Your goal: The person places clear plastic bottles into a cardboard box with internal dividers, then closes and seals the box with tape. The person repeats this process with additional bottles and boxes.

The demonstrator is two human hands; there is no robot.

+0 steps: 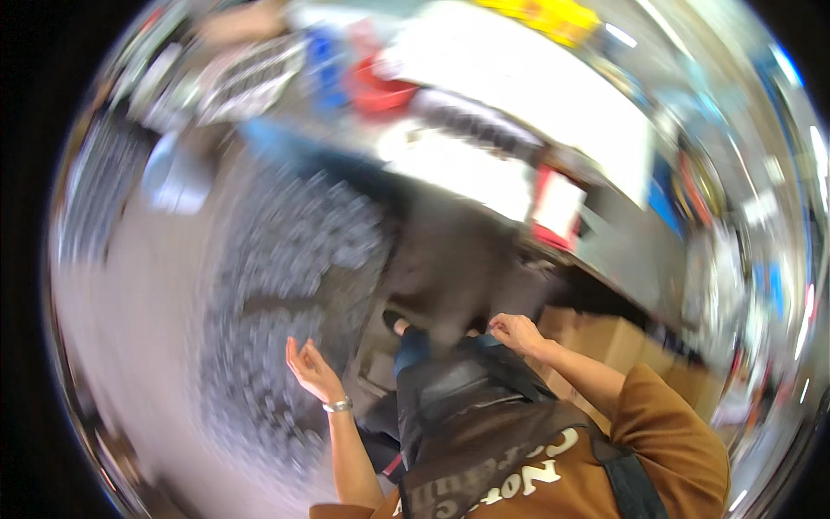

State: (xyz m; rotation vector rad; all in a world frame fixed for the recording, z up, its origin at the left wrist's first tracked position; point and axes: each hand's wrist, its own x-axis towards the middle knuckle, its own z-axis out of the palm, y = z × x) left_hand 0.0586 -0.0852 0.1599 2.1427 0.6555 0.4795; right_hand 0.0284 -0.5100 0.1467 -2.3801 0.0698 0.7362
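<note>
Near the grey heap [303, 221] — left hand [313, 372] loosely open, palm up, nothing visible in it; can't tell if it touches the heap. Right hand [516, 334] is by the lap, fingers curled; can't tell if it grips anything. Heap is on the person's left: small loose pieces, too blurred to identify. Worktop [640, 246] with a red-and-white box [558, 208] is ahead, to the right. My read: between picks, no piece visibly being worked. Next move probably calls for the left reaching into the heap — low confidence.
</note>
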